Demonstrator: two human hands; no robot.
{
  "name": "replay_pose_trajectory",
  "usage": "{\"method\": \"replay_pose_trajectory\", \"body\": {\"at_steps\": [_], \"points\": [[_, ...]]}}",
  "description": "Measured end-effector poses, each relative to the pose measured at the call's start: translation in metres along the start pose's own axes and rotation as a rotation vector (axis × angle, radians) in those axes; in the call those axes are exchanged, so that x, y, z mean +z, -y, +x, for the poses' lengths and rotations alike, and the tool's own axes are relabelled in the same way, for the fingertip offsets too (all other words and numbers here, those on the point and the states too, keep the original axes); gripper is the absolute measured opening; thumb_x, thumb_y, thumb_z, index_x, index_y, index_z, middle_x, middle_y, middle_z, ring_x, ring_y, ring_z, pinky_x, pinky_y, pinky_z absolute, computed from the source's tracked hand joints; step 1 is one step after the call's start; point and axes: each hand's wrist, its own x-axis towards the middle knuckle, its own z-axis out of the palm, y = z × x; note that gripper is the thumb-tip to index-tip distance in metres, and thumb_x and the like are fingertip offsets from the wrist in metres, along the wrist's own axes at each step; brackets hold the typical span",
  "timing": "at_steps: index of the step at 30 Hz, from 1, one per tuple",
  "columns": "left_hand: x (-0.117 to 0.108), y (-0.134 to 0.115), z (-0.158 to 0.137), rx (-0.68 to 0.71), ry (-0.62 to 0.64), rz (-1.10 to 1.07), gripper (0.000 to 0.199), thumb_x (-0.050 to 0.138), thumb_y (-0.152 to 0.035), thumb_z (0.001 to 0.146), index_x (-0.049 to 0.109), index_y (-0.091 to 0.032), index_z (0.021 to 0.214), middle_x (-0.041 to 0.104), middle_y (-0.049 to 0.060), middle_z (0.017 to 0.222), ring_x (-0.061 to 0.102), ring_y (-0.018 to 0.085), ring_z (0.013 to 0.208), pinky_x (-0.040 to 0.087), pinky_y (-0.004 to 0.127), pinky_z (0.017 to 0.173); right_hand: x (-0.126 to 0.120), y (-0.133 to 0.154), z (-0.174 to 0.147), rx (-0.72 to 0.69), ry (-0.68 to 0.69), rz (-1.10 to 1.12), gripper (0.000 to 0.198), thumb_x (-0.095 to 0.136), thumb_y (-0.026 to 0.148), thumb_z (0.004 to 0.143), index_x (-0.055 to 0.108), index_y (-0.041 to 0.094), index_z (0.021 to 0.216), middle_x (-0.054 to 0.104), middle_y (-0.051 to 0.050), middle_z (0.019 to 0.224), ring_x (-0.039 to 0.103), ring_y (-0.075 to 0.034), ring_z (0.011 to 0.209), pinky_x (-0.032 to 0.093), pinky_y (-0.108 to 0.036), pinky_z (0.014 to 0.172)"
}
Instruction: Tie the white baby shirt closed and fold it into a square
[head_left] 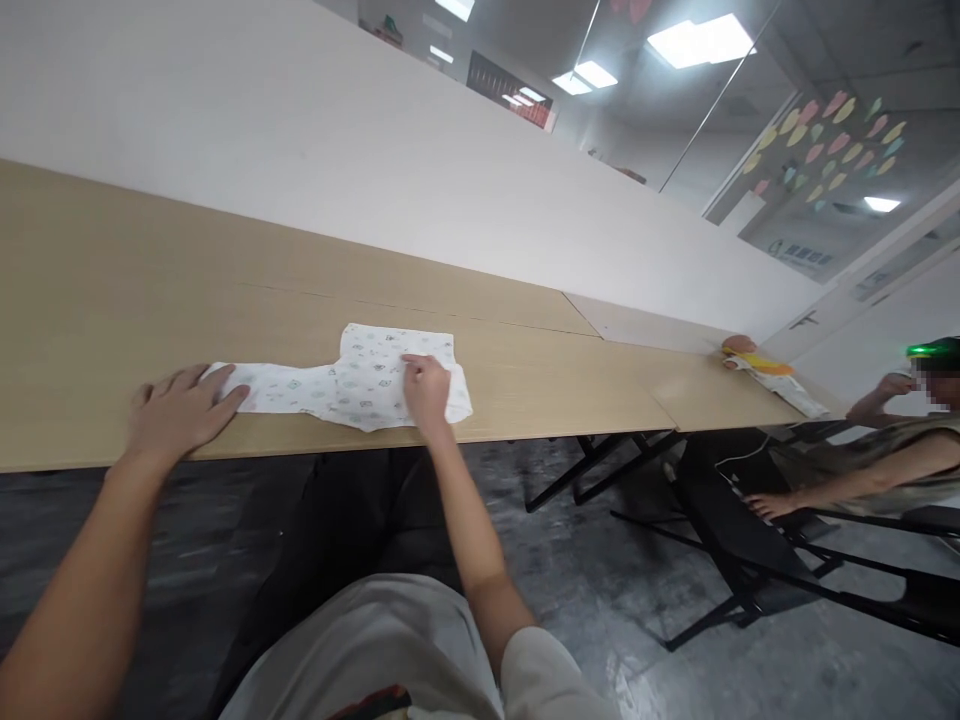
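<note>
A white piece of baby clothing (367, 385) with small printed figures lies flat on the wooden table near its front edge. A narrow part stretches to the left and a wider part lies on the right. My left hand (180, 405) rests palm down, fingers spread, with its fingertips over the garment's left end. Over the wider part is my right hand (427, 392), curled with one finger pointing left across the cloth. I see nothing in its grasp. A little blur softens both hands.
The table (225, 270) runs along a white wall (300, 150) topped with glass. Farther right on it lies a doll (739, 345) beside yellow and white cloth. A seated person (900, 440) rests one hand on a black folding chair (742, 520).
</note>
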Motion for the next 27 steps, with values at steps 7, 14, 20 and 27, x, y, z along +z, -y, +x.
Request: {"method": "replay_pose_trajectory", "body": {"at_steps": [7,14,20,27], "points": [[0.002,0.002,0.003,-0.019,0.019,-0.014,0.084,0.008,-0.061,0.089,0.043,-0.012,0.148,0.039,0.018,0.153,0.036,0.037,0.139,0.026,0.055,0.112,0.042,0.029,-0.022,0.047,0.086,-0.011,0.031,0.052,0.011,0.092,0.069,0.022,0.116,0.071,-0.007,0.112,0.063,-0.021,0.108,0.042,-0.037,0.099],[0.002,0.001,0.003,-0.035,0.013,-0.038,0.080,0.013,-0.059,0.090,0.044,-0.012,0.147,0.039,0.018,0.153,0.035,0.036,0.139,0.025,0.056,0.112,0.046,0.025,-0.023,0.016,0.060,-0.026,0.034,0.056,0.011,0.090,0.064,0.022,0.122,0.073,-0.006,0.107,0.065,-0.021,0.104,0.043,-0.037,0.097],[0.002,0.001,0.003,-0.026,0.001,-0.059,0.075,0.018,-0.055,0.091,0.045,-0.011,0.146,0.040,0.019,0.153,0.036,0.036,0.138,0.026,0.056,0.111,0.047,0.025,-0.015,0.024,0.057,-0.049,0.028,0.056,0.013,0.091,0.067,0.021,0.115,0.075,-0.005,0.100,0.066,-0.020,0.100,0.044,-0.036,0.095],[-0.009,-0.011,-0.007,-0.174,-0.064,-0.103,0.079,0.026,-0.054,0.088,0.046,0.003,0.139,0.044,0.028,0.145,0.040,0.040,0.133,0.028,0.054,0.110,0.041,0.026,-0.048,-0.099,0.013,0.009,0.015,0.061,0.025,0.092,0.070,0.020,0.102,0.075,-0.004,0.090,0.068,-0.021,0.095,0.042,-0.037,0.098]]}}
